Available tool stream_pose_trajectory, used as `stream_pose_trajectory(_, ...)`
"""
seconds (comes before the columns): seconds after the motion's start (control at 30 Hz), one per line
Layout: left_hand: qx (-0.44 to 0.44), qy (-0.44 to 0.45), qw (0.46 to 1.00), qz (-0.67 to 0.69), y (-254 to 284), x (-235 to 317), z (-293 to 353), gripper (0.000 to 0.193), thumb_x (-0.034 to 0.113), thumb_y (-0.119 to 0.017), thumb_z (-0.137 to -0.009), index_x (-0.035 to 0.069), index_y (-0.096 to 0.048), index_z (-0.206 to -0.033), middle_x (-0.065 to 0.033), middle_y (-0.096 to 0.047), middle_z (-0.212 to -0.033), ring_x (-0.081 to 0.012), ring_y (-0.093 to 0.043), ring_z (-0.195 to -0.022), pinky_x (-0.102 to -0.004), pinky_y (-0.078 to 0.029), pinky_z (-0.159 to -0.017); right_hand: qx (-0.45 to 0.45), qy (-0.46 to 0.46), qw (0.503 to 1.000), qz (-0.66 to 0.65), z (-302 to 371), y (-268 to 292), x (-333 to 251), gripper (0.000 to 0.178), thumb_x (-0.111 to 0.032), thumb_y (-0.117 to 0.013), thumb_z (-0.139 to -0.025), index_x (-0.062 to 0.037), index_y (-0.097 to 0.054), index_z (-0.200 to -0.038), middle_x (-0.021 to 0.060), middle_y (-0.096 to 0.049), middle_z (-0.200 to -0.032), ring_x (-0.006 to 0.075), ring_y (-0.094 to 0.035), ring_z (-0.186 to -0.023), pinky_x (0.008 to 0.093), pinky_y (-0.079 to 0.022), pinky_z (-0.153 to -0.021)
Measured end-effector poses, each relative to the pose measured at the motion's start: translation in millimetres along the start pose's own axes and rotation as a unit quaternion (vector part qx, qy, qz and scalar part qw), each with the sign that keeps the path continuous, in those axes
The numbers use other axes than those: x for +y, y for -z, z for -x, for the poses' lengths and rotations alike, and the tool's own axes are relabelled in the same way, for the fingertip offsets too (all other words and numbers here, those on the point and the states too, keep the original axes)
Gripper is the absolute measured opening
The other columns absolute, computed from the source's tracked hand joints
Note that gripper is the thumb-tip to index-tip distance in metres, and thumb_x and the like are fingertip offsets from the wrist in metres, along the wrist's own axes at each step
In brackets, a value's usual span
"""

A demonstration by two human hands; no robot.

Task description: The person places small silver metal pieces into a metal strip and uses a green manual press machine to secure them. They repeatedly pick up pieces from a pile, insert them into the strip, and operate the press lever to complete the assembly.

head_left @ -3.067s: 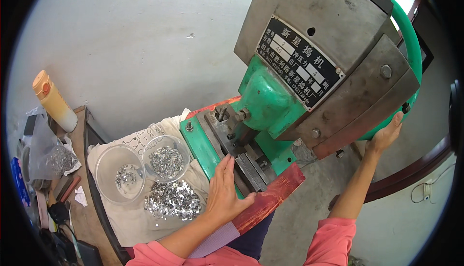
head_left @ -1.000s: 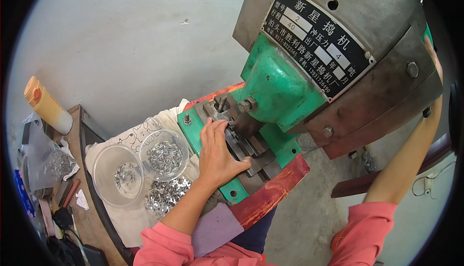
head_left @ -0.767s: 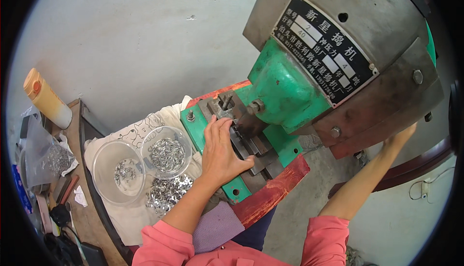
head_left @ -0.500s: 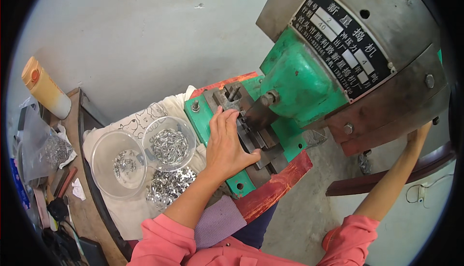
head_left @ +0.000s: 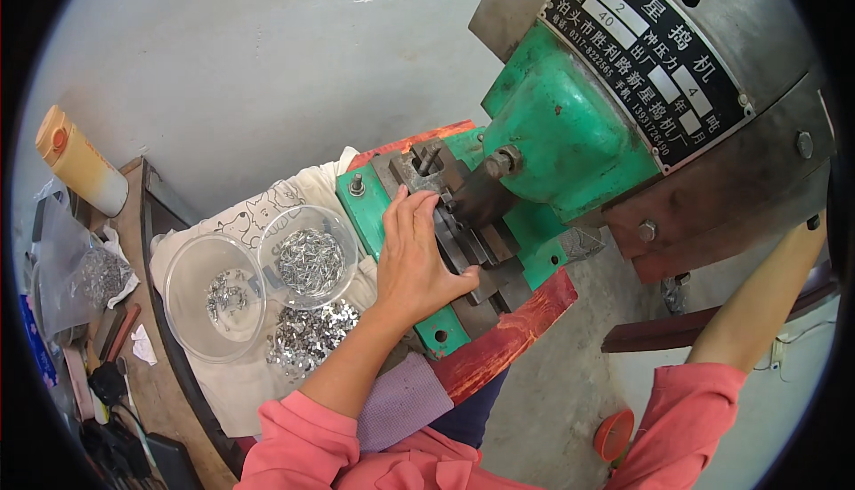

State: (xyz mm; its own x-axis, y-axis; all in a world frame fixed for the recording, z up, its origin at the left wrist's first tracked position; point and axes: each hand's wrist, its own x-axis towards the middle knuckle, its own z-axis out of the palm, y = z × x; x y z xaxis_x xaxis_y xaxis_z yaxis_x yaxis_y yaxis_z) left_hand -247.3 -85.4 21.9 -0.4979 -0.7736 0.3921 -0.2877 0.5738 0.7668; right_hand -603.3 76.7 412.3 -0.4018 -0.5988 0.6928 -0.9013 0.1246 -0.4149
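My left hand [head_left: 417, 258] rests at the dark metal die [head_left: 468, 254] on the bed of a green press [head_left: 565, 125]. Its fingers curve over the far side and the thumb stretches apart along the near side. Whether a small part lies under the fingertips cannot be made out. A dark cylindrical ram [head_left: 484, 189] stands over the die, just right of the fingers. My right forearm [head_left: 757, 298] reaches up to the press's right side, where the machine and the picture edge hide the hand.
Left of the press, two clear plastic tubs [head_left: 216, 347] hold small metal pieces. A pile of shiny metal bits [head_left: 312, 338] lies beside them on cloth [head_left: 223, 401]. A cluttered wooden table [head_left: 169, 392] carries a yellow bottle [head_left: 80, 160]. An orange bowl [head_left: 614, 435] sits lower right.
My right arm has moved outward to the right, and its hand has gone further behind the press. The left hand keeps its place at the die. The view has shifted slightly.
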Motion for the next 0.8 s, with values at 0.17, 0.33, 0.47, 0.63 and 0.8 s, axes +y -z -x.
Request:
stream_pose_trajectory(0.17, 0.007, -0.01, 1.0, -0.007, -2.2, -1.5, 0.3, 0.096, 0.025, -0.086, -0.058, -0.005, -0.038, -0.136, -0.0181, -0.039, -0.14, -0.0435, -0.028, -0.14, -0.0495, -0.034, -0.115, 0.206, 0.01, 0.978, -0.043, 88.3, -35.7, 80.7, 0.04, -0.027, -0.055, -0.101, 0.0008, -0.055, -0.13, 0.0126, -0.064, -0.116, 0.0232, -0.065, -0.1, 0.0363, -0.053, -0.086)
stream_pose_trajectory(0.33, 0.001, -0.012, 1.0, -0.005, -1.2, -0.4, -4.5, 0.096, 0.026, -0.086, -0.058, -0.007, -0.038, -0.135, -0.0194, -0.039, -0.139, -0.0443, -0.027, -0.14, -0.0499, -0.033, -0.115, 0.253, 0.031, 0.966, -0.032, 130.7, -57.8, 88.8, 0.029, -0.017, -0.057, -0.101, -0.0001, -0.058, -0.124, 0.0086, -0.065, -0.111, 0.0205, -0.065, -0.098, 0.0349, -0.054, -0.083)
stream_pose_trajectory(0.47, -0.01, 0.008, 1.0, -0.014, 0.7, 3.5, -4.1, 0.096, 0.026, -0.086, -0.057, -0.009, -0.039, -0.133, -0.0198, -0.039, -0.138, -0.0448, -0.027, -0.139, -0.0494, -0.031, -0.116, 0.185, -0.012, 0.973, -0.134, 112.4, -28.4, 89.7, 0.027, -0.018, -0.055, -0.102, 0.0007, -0.057, -0.121, 0.0088, -0.064, -0.107, 0.0208, -0.064, -0.093, 0.0347, -0.054, -0.081)
stream_pose_trajectory(0.63, -0.009, 0.015, 1.0, -0.019, -0.3, 3.5, -6.5, 0.096, 0.025, -0.086, -0.055, -0.009, -0.039, -0.132, -0.0199, -0.039, -0.137, -0.0447, -0.027, -0.139, -0.0493, -0.03, -0.116, 0.111, -0.062, 0.991, -0.047, 64.9, 5.4, 86.0, 0.043, -0.031, -0.048, -0.105, -0.001, -0.055, -0.135, 0.0117, -0.063, -0.125, 0.0227, -0.062, -0.112, 0.0334, -0.049, -0.097)
stream_pose_trajectory(0.8, -0.004, 0.012, 1.0, -0.018, -0.2, 4.7, -8.2, 0.096, 0.025, -0.086, -0.054, -0.009, -0.041, -0.131, -0.0201, -0.04, -0.137, -0.0447, -0.028, -0.139, -0.0493, -0.03, -0.116, 0.077, -0.072, 0.994, -0.043, 22.4, -6.8, 18.9, 0.047, -0.035, -0.047, -0.105, -0.0021, -0.054, -0.139, 0.0121, -0.06, -0.132, 0.0229, -0.059, -0.119, 0.0331, -0.046, -0.102)
